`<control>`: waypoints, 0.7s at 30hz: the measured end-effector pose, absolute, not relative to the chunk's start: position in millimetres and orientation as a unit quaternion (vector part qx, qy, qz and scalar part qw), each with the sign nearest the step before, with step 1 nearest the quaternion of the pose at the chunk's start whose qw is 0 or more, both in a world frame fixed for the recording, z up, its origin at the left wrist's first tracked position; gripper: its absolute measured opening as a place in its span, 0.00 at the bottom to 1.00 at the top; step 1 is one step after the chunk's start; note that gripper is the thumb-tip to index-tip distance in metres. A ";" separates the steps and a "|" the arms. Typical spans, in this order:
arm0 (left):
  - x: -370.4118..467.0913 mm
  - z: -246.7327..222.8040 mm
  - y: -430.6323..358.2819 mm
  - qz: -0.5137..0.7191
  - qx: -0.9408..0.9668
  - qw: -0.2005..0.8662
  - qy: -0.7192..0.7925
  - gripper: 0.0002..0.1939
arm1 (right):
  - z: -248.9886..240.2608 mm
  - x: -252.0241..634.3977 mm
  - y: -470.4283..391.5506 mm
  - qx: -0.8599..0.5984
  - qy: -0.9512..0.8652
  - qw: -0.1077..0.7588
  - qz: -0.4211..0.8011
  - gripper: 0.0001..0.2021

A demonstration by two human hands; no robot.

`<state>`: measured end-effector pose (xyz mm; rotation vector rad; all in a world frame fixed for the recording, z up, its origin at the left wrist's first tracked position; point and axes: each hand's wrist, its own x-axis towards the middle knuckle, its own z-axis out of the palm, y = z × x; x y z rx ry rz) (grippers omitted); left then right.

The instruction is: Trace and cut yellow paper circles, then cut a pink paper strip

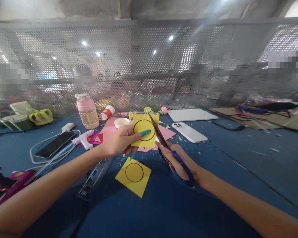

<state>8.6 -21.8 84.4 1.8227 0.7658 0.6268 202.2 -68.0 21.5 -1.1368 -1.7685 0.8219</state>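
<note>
My left hand [121,140] pinches a yellow paper square [141,119] with a black circle drawn on it, thumb on the front. In my right hand [180,158] is a pair of scissors [160,134] with blue handles. The blades point up and lie along the right side of the square; whether they have cut into it I cannot tell. Below, a second yellow square [134,176] with a smaller drawn circle lies on the blue table [178,211]. Pink paper sheets [167,132] and a white paper cup [122,123] are behind my left hand.
A pink-topped bottle [87,112], a red cup [107,112] on its side, a glue gun [86,138] and a black phone [55,144] with a cable stand left. A white phone [189,132], a white board [192,114] and cardboard [233,115] lie right. A clear ruler [95,178] is near my left forearm.
</note>
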 end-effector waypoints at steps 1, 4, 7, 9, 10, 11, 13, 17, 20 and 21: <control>8.5 85.0 -22.0 0.260 0.758 0.507 0.318 0.20 | 21.3 202.6 -67.6 -0.455 -0.710 0.424 0.329 0.19; 7.6 85.7 -21.4 0.260 0.759 0.501 0.326 0.20 | 21.4 203.5 -67.1 -0.457 -0.710 0.423 0.328 0.19; 6.1 85.7 -19.8 0.253 0.761 0.493 0.337 0.20 | 22.8 203.2 -68.1 -0.460 -0.706 0.421 0.337 0.19; 4.8 85.8 -18.6 0.245 0.765 0.489 0.342 0.20 | 24.1 202.3 -68.9 -0.460 -0.705 0.415 0.345 0.19; 4.1 85.8 -18.0 0.239 0.767 0.487 0.343 0.20 | 24.6 201.8 -69.1 -0.459 -0.705 0.414 0.347 0.19; 3.4 85.7 -17.3 0.231 0.771 0.485 0.343 0.20 | 24.8 201.3 -69.3 -0.461 -0.703 0.415 0.349 0.20; 2.1 85.4 -15.6 0.213 0.779 0.480 0.343 0.20 | 24.4 200.5 -69.3 -0.465 -0.700 0.413 0.352 0.21; -0.2 84.2 -12.2 0.197 0.788 0.475 0.337 0.20 | 21.9 200.3 -69.0 -0.474 -0.693 0.412 0.353 0.21; -1.2 84.7 -11.5 0.195 0.786 0.482 0.336 0.19 | 22.1 201.0 -69.4 -0.473 -0.695 0.411 0.353 0.21; -1.4 85.2 -11.7 0.193 0.784 0.485 0.336 0.19 | 22.9 201.2 -69.7 -0.472 -0.697 0.408 0.354 0.20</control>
